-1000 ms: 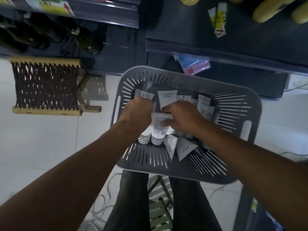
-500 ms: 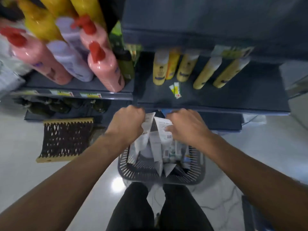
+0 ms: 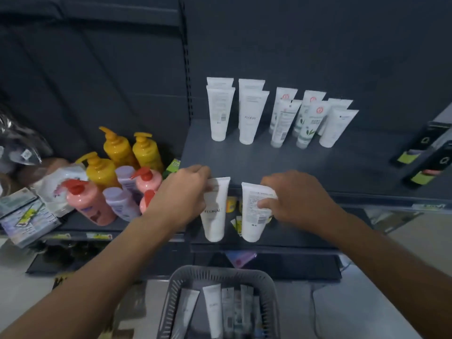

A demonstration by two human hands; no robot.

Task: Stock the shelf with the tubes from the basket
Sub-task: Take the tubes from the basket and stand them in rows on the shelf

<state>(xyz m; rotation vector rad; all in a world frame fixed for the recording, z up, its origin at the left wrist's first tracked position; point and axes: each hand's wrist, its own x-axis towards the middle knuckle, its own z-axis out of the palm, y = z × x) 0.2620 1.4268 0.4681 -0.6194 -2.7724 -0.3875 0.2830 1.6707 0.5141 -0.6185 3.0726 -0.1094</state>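
My left hand (image 3: 182,194) grips a white tube marked FLORAL (image 3: 215,216) by its crimped top, cap hanging down. In my right hand (image 3: 297,199) is a second white tube (image 3: 253,218) with its printed back facing me. Both tubes hang just in front of the dark shelf's front edge (image 3: 318,189). Several white tubes (image 3: 247,113) stand cap-down in rows further back on that shelf (image 3: 269,160). The grey slatted basket (image 3: 171,297) sits low on the floor below my hands, with several more tubes (image 3: 212,309) lying inside.
On the lower shelf to the left stand yellow pump bottles (image 3: 117,148), pink bottles (image 3: 88,201) and lilac bottles (image 3: 122,204). Packets (image 3: 27,216) lie at the far left. Dark boxed items (image 3: 430,152) stand at the shelf's right end.
Both hands lifted a tube each out of the basket and rose to the shelf's level. My view swung up from the basket to the shelf.
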